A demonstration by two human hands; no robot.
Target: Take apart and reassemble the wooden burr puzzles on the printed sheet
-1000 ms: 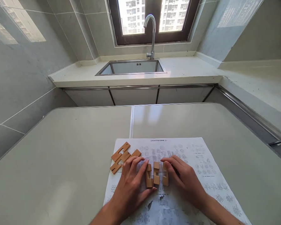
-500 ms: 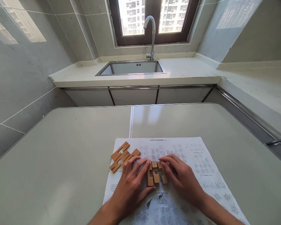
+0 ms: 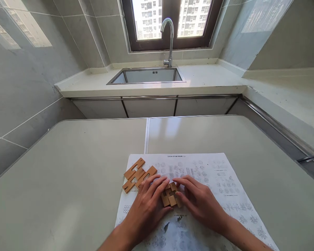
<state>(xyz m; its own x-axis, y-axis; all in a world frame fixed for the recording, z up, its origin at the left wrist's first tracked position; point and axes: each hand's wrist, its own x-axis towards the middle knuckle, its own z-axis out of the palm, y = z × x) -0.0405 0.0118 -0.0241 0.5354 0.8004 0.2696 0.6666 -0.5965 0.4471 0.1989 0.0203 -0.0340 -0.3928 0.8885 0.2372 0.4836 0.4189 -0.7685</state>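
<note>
tan wooden puzzle pieces [image 3: 170, 196], white sheet [image 3: 219, 181] printed with grey diagrams, pale grey table [image 3: 68, 167]

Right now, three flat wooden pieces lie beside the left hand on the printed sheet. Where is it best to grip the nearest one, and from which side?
Probably by its two long edges near the middle, coming from above. The nearest flat notched piece lies flat and diagonal on the instruction sheet, pressed against its neighbours, so only its right long edge and ends look free; sliding it rightward first may help. The left hand is closest.

Left hand [image 3: 149, 205], right hand [image 3: 199, 202] — palms down, fingers curled inward, seemingly pressing together
</note>
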